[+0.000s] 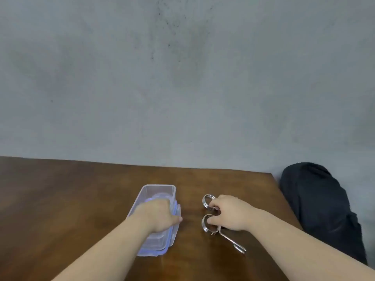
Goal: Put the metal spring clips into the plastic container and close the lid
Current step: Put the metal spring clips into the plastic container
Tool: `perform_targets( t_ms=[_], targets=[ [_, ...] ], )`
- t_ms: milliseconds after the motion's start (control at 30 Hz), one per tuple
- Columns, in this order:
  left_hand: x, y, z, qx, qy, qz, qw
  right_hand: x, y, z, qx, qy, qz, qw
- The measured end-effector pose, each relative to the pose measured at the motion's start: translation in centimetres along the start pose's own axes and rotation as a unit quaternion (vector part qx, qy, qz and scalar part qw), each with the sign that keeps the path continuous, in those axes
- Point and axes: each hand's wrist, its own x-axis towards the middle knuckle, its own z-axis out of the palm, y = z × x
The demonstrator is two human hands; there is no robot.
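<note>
A clear plastic container [158, 192] stands on the brown wooden table [60, 199], its far end open. Its clear lid with blue edging [162, 243] lies at the container's near end, partly under my left hand [159, 217], which grips the lid's right edge. To the right lie two metal spring clips with coiled rings: the far clip [207, 200] and the near clip [206, 225], whose handles [233, 242] point toward me. My right hand [230, 212] rests over both, fingers closed around their rings.
A grey wall rises right behind the table's far edge. The table's right edge runs diagonally near my right forearm. Beyond it a dark, black-clothed shape [320, 207] fills the right side.
</note>
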Motion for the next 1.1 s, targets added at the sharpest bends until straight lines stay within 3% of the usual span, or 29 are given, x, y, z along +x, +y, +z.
perform_targets(
  t_ms=[367,667,767,900,1000,1100],
  targets=[
    [0.5,-2.0,3.5,0.082,-0.009,0.037,0.996,0.5,-0.3,4.7,-0.091,0.008,0.071,0.993],
    [-0.9,-2.4,3.4,0.133,-0.032,0.094,0.986,-0.7,2.1,3.9,0.024,-0.05,0.119,0.991],
    [-1.0,-2.2,3.2,0.14,-0.03,0.122,0.982,-1.5,3.4,2.3,0.129,0.005,0.12,0.984],
    [-0.9,-1.8,3.1,0.138,-0.025,0.159,0.977,-2.3,3.9,-1.3,0.288,0.094,0.1,0.948],
    [-0.6,-1.4,3.2,0.159,-0.008,0.196,0.968,-2.2,3.6,-3.0,0.312,0.141,0.072,0.937],
    [0.2,-1.0,3.7,0.164,0.011,0.232,0.959,-1.8,2.5,-4.1,0.279,0.137,0.043,0.949]
  ],
)
